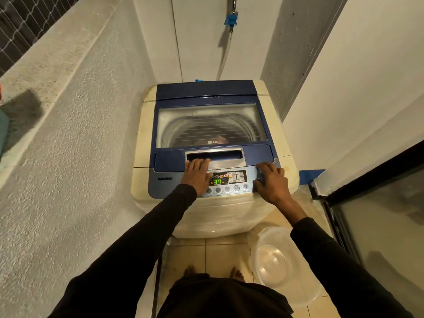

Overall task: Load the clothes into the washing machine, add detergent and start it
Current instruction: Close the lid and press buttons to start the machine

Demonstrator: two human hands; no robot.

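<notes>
A cream top-loading washing machine [142,180] with a blue lid [206,90] stands in a narrow corner. The lid is down, and its glass window [211,125] shows the steel drum with some cloth low inside. The control panel [231,177] is lit and its green display reads 37. My left hand [198,174] lies flat with straight fingers on the lid's front edge, fingertips at the grey handle recess [215,157]. My right hand [271,181] rests at the panel's right end, fingers bent over the buttons there.
A clear plastic tub [282,265] sits on the tiled floor at the machine's front right. A rough concrete parapet [68,134] runs along the left. White walls close in behind and on the right, with a blue tap [231,19] and hose. A glass sliding door [378,226] is at right.
</notes>
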